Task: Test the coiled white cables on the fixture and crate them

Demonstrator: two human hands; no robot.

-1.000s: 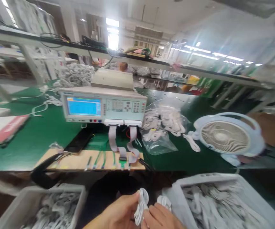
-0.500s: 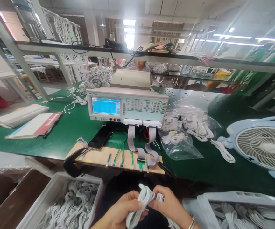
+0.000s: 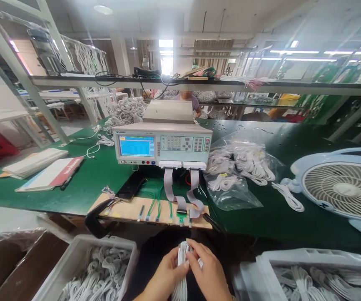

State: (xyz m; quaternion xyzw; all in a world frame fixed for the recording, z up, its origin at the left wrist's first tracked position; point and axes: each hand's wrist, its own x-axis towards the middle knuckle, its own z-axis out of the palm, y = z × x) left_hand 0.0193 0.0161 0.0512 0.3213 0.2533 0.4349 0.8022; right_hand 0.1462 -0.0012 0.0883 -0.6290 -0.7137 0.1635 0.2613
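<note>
A: Hands first. Where, and on what?

B: Both at the bottom centre, about 6 o'clock in the head view. The left hand [image 3: 164, 278] and right hand [image 3: 210, 276] meet on a white cable bundle [image 3: 182, 267]. Left fingers curled closed round the coil's left side, thumb pressing on top. Right hand folded over the coil's right side, fingertips on its upper end. Both shut on it, touching each other at the coil.

A: The bundle's attitude?

B: Roughly upright, the top end showing between the fingertips, the tail hanging down past the lower edge.

A: Surroundings?

B: At 12 o'clock from the hands, a wooden fixture board [image 3: 127, 209] on the edge of the green bench [image 3: 83, 184], with green wires and two grey ribbon cables [image 3: 168, 188] running up to a cable tester [image 3: 161, 144], its blue screen lit. At 7 o'clock, a grey bin [image 3: 130, 251] of white coils. At 4 o'clock, a second bin [image 3: 262, 263], also full. At 2 o'clock, clear bags of cables [image 3: 237, 175], then a pale blue fan [image 3: 340, 192] at the right edge. At 10 o'clock, notebooks [image 3: 42, 167] with a pen.
</note>
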